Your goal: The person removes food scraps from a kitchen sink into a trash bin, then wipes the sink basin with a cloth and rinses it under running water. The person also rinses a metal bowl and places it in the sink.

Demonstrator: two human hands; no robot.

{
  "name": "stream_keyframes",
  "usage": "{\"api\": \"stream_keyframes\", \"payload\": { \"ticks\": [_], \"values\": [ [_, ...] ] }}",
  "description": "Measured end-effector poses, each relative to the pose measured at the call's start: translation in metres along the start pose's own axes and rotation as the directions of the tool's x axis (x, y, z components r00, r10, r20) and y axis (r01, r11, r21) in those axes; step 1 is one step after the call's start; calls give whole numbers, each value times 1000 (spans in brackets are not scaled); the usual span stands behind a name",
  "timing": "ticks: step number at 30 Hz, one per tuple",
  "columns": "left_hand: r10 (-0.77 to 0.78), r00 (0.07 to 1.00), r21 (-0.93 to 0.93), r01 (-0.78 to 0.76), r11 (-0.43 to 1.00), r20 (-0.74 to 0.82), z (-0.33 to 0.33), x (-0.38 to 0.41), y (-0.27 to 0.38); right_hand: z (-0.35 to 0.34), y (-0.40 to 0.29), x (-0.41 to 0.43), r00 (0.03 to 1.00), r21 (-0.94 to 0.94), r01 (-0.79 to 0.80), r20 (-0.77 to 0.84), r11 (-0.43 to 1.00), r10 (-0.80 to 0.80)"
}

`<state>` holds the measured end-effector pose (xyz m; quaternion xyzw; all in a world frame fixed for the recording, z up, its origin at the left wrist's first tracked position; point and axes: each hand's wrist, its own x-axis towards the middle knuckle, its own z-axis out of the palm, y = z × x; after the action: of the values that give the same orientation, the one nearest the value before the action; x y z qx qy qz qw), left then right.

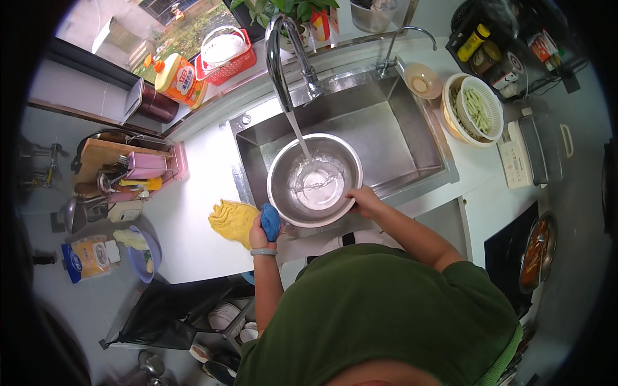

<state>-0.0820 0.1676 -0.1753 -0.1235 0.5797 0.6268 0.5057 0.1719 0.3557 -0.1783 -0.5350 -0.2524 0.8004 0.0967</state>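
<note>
Water streams from the chrome faucet (280, 62) into a round stainless steel basin (285, 159), where it ripples over the bottom. The basin hangs over the near left part of the steel sink (400, 125). My right hand (365, 201) grips the basin's near right rim, its thumb on top. In my left hand (260, 234) is a bunched blue cloth (271, 222), close against the basin's lower left side. Whether those fingers also bear on the basin cannot be seen. A yellow cloth (234, 222) lies crumpled on the white counter beside my left hand.
Right of the sink are a small bowl (416, 89) and a white strainer basket (497, 116) of cut green vegetables. A pink utensil rack (181, 161) and wooden cutting board (96, 159) stand left. An orange detergent bottle (183, 79) and red basket (231, 65) occupy the window ledge.
</note>
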Motion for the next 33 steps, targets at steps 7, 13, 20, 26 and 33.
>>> {"api": "stream_keyframes", "payload": {
  "ticks": [7,13,20,26,33],
  "values": [
    [28,999,17,-27,999,-30,1,-2,2,0,6,3,999,36,4,-49,999,-2],
    [50,998,-2,-50,999,-35,-1,-3,6,3,5,0,999,52,-11,-34,999,13],
    [39,997,29,-37,999,-67,-8,1,2,5,-1,-6,999,51,8,-47,999,-5],
    [26,996,5,-25,1000,-82,-13,4,-4,-1,3,2,997,65,50,-58,997,-47],
    [35,993,24,-32,999,-115,-12,2,-5,-6,-1,2,998,30,12,-55,999,-11]
  ]
}}
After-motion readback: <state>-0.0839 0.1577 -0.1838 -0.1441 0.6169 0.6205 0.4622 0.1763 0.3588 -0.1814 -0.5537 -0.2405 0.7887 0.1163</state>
